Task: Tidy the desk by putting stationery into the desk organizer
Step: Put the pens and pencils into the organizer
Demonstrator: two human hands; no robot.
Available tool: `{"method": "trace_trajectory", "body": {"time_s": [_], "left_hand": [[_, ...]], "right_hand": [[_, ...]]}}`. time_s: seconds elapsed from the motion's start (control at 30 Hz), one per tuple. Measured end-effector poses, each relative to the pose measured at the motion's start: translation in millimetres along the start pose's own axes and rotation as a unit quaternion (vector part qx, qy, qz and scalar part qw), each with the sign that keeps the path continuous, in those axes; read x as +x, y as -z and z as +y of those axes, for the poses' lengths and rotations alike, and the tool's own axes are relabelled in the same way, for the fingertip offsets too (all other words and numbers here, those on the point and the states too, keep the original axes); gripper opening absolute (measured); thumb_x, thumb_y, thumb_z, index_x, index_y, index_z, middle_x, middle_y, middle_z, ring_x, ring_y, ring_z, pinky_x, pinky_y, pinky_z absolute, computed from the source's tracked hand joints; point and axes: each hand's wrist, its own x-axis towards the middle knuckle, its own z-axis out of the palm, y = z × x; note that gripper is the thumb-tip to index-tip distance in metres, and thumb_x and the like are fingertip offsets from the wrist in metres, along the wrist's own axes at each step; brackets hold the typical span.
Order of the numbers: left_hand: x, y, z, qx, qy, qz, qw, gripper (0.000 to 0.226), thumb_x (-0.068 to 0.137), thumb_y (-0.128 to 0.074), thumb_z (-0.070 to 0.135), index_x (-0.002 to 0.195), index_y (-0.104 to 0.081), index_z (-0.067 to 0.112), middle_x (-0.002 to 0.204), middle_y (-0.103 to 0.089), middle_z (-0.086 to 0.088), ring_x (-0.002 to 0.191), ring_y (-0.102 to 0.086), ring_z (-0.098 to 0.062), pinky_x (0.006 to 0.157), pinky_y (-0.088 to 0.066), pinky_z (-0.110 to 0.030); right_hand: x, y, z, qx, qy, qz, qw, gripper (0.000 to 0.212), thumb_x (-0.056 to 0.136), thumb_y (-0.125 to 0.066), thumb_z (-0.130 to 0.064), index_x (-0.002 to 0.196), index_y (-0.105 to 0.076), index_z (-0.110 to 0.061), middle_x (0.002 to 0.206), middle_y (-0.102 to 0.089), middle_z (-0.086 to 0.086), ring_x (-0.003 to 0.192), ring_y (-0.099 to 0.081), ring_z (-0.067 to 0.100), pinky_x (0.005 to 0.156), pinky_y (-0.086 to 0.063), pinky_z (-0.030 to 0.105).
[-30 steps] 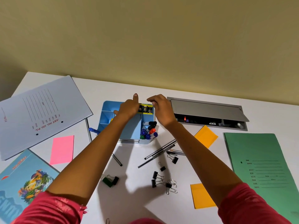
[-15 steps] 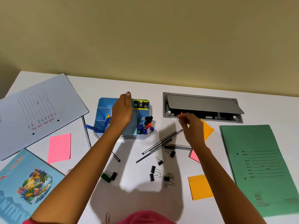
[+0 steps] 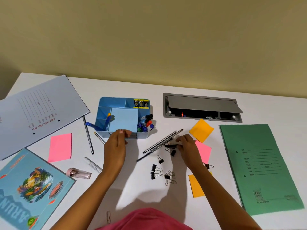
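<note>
Left hand (image 3: 115, 147), fingers bent, grips the desk organizer (image 3: 142, 135) by its front rim (centre frame). Right hand (image 3: 188, 145) pinches a dark pen (image 3: 172, 144).

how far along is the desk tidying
Done: markers and yellow-black boxes sit in the organizer. In hand: left hand holds its front edge; right hand is at the pens, grip unclear. Left: binder clips, pencil, sticky notes.
</note>
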Motion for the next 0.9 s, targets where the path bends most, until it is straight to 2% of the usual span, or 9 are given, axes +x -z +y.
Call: {"method": "trace_trajectory", "body": {"time_s": [0.07,0.17,0.33,0.4,0.53,0.6,0.73,0.83,0.9], "left_hand": [[-8,3,-5,0.003,0.01,0.001,1.0,0.037,0.104,-0.031,0.026,0.09,-0.065,0.024,0.094,-0.067,0.005,0.087,-0.061,-0.017,0.077,-0.046,-0.03],[-17,7,-13,-0.003,0.029,0.001,1.0,0.038,0.104,-0.031,0.023,0.088,-0.066,0.025,0.094,-0.067,0.008,0.087,-0.061,-0.017,0.077,-0.047,-0.034],[-27,16,-20,-0.003,0.038,0.002,0.999,0.038,0.103,-0.031,0.02,0.089,-0.066,0.021,0.095,-0.067,0.006,0.084,-0.06,-0.019,0.068,-0.04,-0.013],[-27,20,-22,-0.007,0.041,0.009,0.999,0.037,0.103,-0.031,0.02,0.09,-0.066,0.022,0.096,-0.067,0.006,0.082,-0.061,-0.018,0.065,-0.04,-0.011],[-21,30,-21,-0.003,0.036,0.053,0.998,0.034,0.102,-0.032,0.02,0.096,-0.065,0.023,0.098,-0.067,0.006,0.09,-0.062,-0.019,0.074,-0.043,-0.029],[-14,35,-20,-0.008,0.038,0.098,0.994,0.027,0.102,-0.036,0.022,0.107,-0.062,0.022,0.105,-0.066,0.003,0.096,-0.061,-0.022,0.082,-0.044,-0.034],[6,47,-15,-0.008,0.042,0.189,0.981,0.026,0.1,-0.042,0.021,0.124,-0.05,0.016,0.122,-0.057,-0.002,0.099,-0.054,-0.018,0.083,-0.039,-0.031],[23,54,-13,-0.006,0.03,0.211,0.977,0.031,0.097,-0.046,0.014,0.128,-0.047,0.013,0.124,-0.055,-0.006,0.101,-0.054,-0.02,0.084,-0.043,-0.032],[34,56,-12,-0.004,0.022,0.209,0.978,0.03,0.097,-0.047,0.013,0.127,-0.049,0.012,0.121,-0.057,-0.008,0.098,-0.055,-0.019,0.083,-0.045,-0.032]], "right_hand": [[-2,-1,2,-0.021,0.019,-0.01,1.0,0.026,0.075,-0.074,0.001,0.098,-0.063,-0.004,0.1,-0.058,0.014,0.084,-0.059,0.031,0.064,-0.053,0.036],[-5,-2,6,-0.048,0.038,-0.021,0.998,0.017,0.078,-0.073,-0.006,0.092,-0.063,-0.004,0.094,-0.057,0.012,0.081,-0.056,0.031,0.06,-0.051,0.037],[-5,1,1,-0.08,0.051,-0.007,0.995,0.01,0.081,-0.07,-0.004,0.088,-0.063,-0.003,0.091,-0.057,0.012,0.081,-0.056,0.03,0.062,-0.05,0.037],[-4,6,-6,-0.065,0.053,0.03,0.996,0.012,0.079,-0.07,0.001,0.086,-0.061,-0.004,0.088,-0.056,0.012,0.08,-0.055,0.03,0.063,-0.048,0.037],[0,30,-41,0.01,0.057,0.134,0.989,0.013,0.084,-0.064,0.002,0.093,-0.056,-0.004,0.093,-0.053,0.01,0.086,-0.047,0.019,0.073,-0.038,0.023],[3,49,-69,0.065,0.047,0.169,0.982,0.01,0.087,-0.059,0.002,0.093,-0.054,-0.005,0.09,-0.051,0.008,0.081,-0.047,0.016,0.068,-0.037,0.019],[8,85,-133,0.169,0.081,0.233,0.954,0.01,0.088,-0.049,-0.011,0.098,-0.049,-0.009,0.084,-0.05,0.004,0.071,-0.048,0.014,0.063,-0.037,0.01],[8,99,-178,0.264,0.149,0.228,0.925,0.013,0.088,-0.052,-0.006,0.1,-0.05,-0.009,0.086,-0.053,0.004,0.072,-0.049,0.006,0.069,-0.039,0.007],[11,97,-204,0.312,0.172,0.174,0.918,0.013,0.089,-0.055,0.001,0.1,-0.053,-0.005,0.088,-0.053,0.002,0.074,-0.051,0.001,0.07,-0.043,0.01]]}}
